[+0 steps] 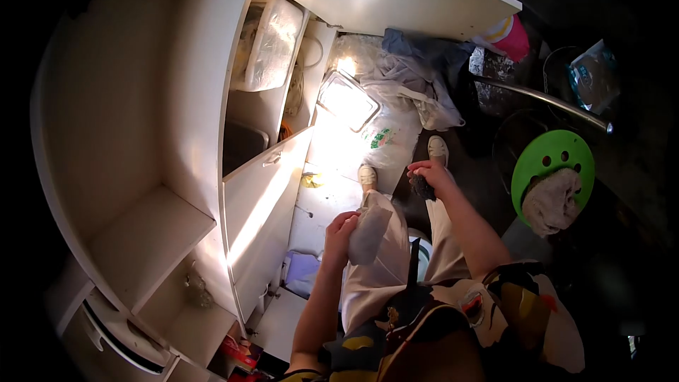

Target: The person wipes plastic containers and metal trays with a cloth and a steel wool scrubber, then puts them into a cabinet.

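My left hand (341, 233) is closed on a thin, greyish, translucent piece (369, 233), which hangs in front of my left thigh; whether it is cloth or plastic I cannot tell. Over my right knee, my right hand (433, 175) is closed round a small dark, rough-looking clump (424, 187). The hands are apart from each other. Below them on the floor lie a white plastic bag with green print (382, 139) and a shiny rectangular lid or tray (348, 101) in bright light.
An open white cabinet (191, 99) stands at the left, its doors (265, 216) swung out. A clear plastic box (274, 42) sits inside. At the right are a green stool (544, 152) with a cloth (552, 201) on it and a metal tube (544, 99). Crumpled bags (424, 85) lie ahead.
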Motion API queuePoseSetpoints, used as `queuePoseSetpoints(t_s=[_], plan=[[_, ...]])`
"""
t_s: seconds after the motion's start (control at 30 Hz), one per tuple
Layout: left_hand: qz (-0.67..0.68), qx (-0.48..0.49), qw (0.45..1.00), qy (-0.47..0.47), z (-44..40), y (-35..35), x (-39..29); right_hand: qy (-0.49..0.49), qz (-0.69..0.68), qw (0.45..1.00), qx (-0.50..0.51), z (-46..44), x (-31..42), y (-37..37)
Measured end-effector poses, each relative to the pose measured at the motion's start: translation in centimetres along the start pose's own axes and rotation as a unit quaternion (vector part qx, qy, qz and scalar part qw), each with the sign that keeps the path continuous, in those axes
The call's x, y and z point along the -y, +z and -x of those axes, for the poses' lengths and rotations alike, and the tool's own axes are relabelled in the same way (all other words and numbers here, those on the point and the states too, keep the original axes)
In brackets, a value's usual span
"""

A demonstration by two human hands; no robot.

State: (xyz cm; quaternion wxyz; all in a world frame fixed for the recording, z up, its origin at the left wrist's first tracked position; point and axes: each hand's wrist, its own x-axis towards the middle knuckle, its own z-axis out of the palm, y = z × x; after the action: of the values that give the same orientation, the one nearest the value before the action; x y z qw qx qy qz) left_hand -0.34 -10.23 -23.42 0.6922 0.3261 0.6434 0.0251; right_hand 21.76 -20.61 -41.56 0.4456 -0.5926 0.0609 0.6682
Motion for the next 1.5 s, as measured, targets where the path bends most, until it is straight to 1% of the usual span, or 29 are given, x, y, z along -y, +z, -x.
queuePoseSetpoints(t_s=[0.07, 0.13, 0.17, 0.2, 0.23, 0.3, 0.37, 0.43, 0.47, 0.53, 0.6, 0.63, 0.7, 0.73, 0.8, 0.83, 0.9, 0.93, 1.0, 1.03, 1.1, 1.13, 1.2, 1.23, 1.27, 1.33, 1.4, 1.47, 1.5], plan=[[0.016, 0.009, 1.000, -0.002, -1.7, 0.1, 1.0, -0.011, 0.022, 0.999, -0.026, -2.8, -0.3, -0.3], [0.138, 0.019, 0.989, -0.049, -4.5, 0.3, 2.5, -0.024, 0.027, 0.999, -0.033, -6.9, -0.4, -0.5], [0.134, 0.023, 0.989, -0.051, -6.3, 0.3, 3.1, -0.044, 0.056, 0.996, -0.053, -8.9, -0.5, -0.3], [0.195, 0.048, 0.976, -0.079, -7.2, 0.4, 3.9, -0.054, 0.088, 0.992, -0.070, -10.5, -1.1, -0.1], [0.256, 0.068, 0.958, -0.108, -7.4, 0.3, 4.8, -0.034, 0.102, 0.991, -0.073, -12.5, -1.7, -0.1], [0.282, 0.065, 0.949, -0.129, -8.6, -0.2, 6.1, -0.013, 0.119, 0.990, -0.079, -16.9, -2.8, 0.1], [0.304, 0.068, 0.940, -0.142, -10.8, -0.9, 8.1, -0.037, 0.254, 0.958, -0.128, -21.3, -4.2, 0.4], [0.364, 0.117, 0.907, -0.174, -12.3, -1.8, 10.2, -0.051, 0.278, 0.947, -0.152, -25.6, -6.0, 0.7], [0.363, 0.114, 0.908, -0.176, -12.6, -1.9, 10.6, -0.069, 0.300, 0.935, -0.179, -27.7, -6.9, 0.9], [0.370, 0.076, 0.907, -0.186, -13.0, -1.2, 9.1, -0.086, 0.311, 0.931, -0.168, -31.6, -7.9, 0.7], [0.368, 0.075, 0.908, -0.186, -14.4, -3.0, 11.6, -0.089, 0.456, 0.874, -0.140, -35.1, -8.4, 1.1], [0.359, 0.075, 0.910, -0.191, -14.9, -3.3, 11.8, -0.088, 0.453, 0.876, -0.138, -36.5, -8.8, 1.4], [0.345, 0.080, 0.913, -0.202, -16.0, -3.5, 11.6, -0.048, 0.363, 0.910, -0.193, -39.2, -9.8, 2.3], [0.337, 0.082, 0.915, -0.205, -16.6, -3.7, 11.2, -0.050, 0.358, 0.912, -0.193, -39.3, -9.1, 3.2], [0.322, 0.088, 0.919, -0.208, -17.1, -3.6, 10.8, -0.084, 0.272, 0.929, -0.237, -39.8, -8.8, 4.2], [0.315, 0.088, 0.921, -0.210, -17.3, -3.5, 10.5, -0.082, 0.270, 0.931, -0.233, -40.6, -9.1, 4.4], [0.308, 0.088, 0.923, -0.212, -17.6, -3.9, 10.3, -0.032, 0.228, 0.945, -0.232, -41.7, -8.7, 4.3], [0.308, 0.087, 0.924, -0.211, -17.7, -3.9, 10.3, -0.032, 0.228, 0.945, -0.231, -41.7, -8.8, 4.4], [0.314, 0.073, 0.923, -0.211, -17.9, -4.0, 9.9, -0.110, 0.331, 0.899, -0.266, -41.4, -8.8, 4.6], [0.315, 0.072, 0.923, -0.210, -17.8, -4.0, 9.4, -0.111, 0.331, 0.899, -0.265, -41.2, -8.6, 4.8], [0.265, 0.019, 0.944, -0.198, -17.6, -3.3, 8.4, -0.152, 0.400, 0.867, -0.254, -40.4, -8.2, 4.7], [0.268, 0.020, 0.942, -0.199, -17.4, -3.3, 8.8, -0.152, 0.404, 0.865, -0.254, -39.8, -7.8, 4.6], [0.300, 0.041, 0.934, -0.189, -17.7, -3.6, 11.1, -0.095, 0.493, 0.863, -0.055, -38.1, -6.3, 4.5], [0.316, 0.056, 0.926, -0.201, -17.8, -4.0, 12.5, -0.104, 0.461, 0.881, -0.030, -36.2, -5.4, 4.7], [0.318, 0.063, 0.925, -0.198, -17.6, -4.3, 13.8, -0.118, 0.409, 0.904, -0.036, -33.8, -4.6, 4.8], [0.334, 0.058, 0.921, -0.194, -16.2, -4.1, 14.4, -0.025, 0.387, 0.920, -0.054, -29.4, -3.3, 3.8], [0.326, 0.070, 0.924, -0.186, -13.7, -3.9, 13.0, -0.015, 0.312, 0.948, -0.064, -22.8, -1.1, 2.7], [0.305, 0.083, 0.931, -0.184, -10.9, -3.8, 10.8, -0.054, 0.223, 0.972, -0.050, -17.4, -1.3, 0.4], [0.302, 0.094, 0.933, -0.170, -9.5, -3.8, 9.5, -0.058, 0.226, 0.971, -0.057, -14.1, -0.6, -0.3]])
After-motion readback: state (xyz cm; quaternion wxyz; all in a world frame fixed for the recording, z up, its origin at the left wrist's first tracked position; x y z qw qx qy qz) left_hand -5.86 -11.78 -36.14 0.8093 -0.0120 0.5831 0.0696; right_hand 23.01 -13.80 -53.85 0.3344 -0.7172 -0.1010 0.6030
